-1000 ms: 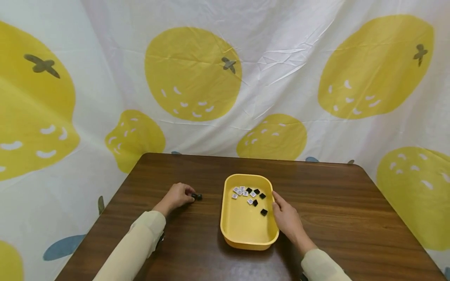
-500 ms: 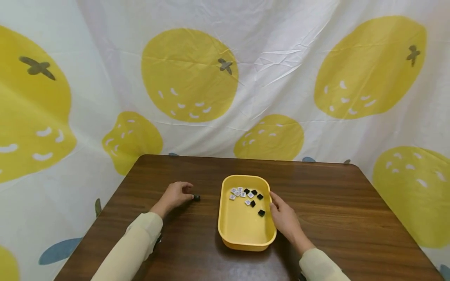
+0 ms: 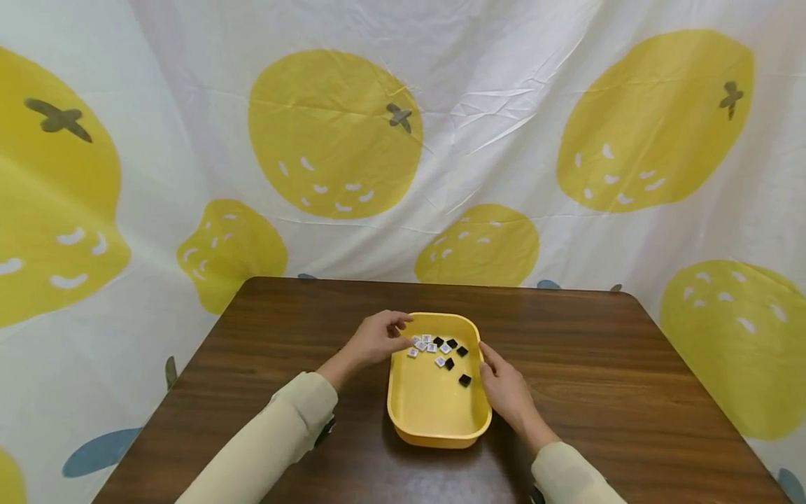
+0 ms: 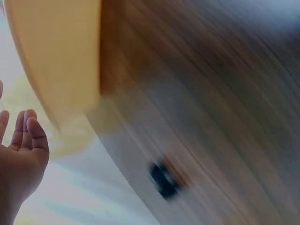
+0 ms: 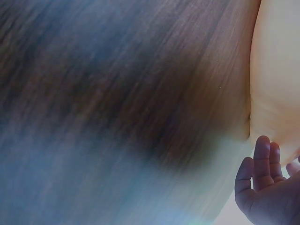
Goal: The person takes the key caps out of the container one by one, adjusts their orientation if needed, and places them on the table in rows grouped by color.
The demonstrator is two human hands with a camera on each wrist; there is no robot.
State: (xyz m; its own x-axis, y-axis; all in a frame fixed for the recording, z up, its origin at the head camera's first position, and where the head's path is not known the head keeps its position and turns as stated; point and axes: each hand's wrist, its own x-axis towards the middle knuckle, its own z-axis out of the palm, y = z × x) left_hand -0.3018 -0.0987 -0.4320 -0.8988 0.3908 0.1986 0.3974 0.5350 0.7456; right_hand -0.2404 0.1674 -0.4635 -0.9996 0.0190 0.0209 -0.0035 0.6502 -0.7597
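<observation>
Left hand (image 3: 374,338) had moved to the yellow plastic tray (image 3: 434,406), its grasp unclear; relaxed right hand (image 3: 508,393) touched it; inside, small square black and white tiles (image 3: 431,347) looked light, hard, best pinched edgewise

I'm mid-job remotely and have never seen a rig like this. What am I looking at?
No machine here: a person works with bare hands. The wide picture comes from a camera on the head, looking forward and down; the other two come from a camera on each wrist. On the brown table stands a yellow tray with small white pieces and black pieces in it. The right hand rests against the tray's right side; the left hand hovers at its left rim, and whether it holds anything isn't clear. The left wrist view shows a blurred dark object on the table.
</observation>
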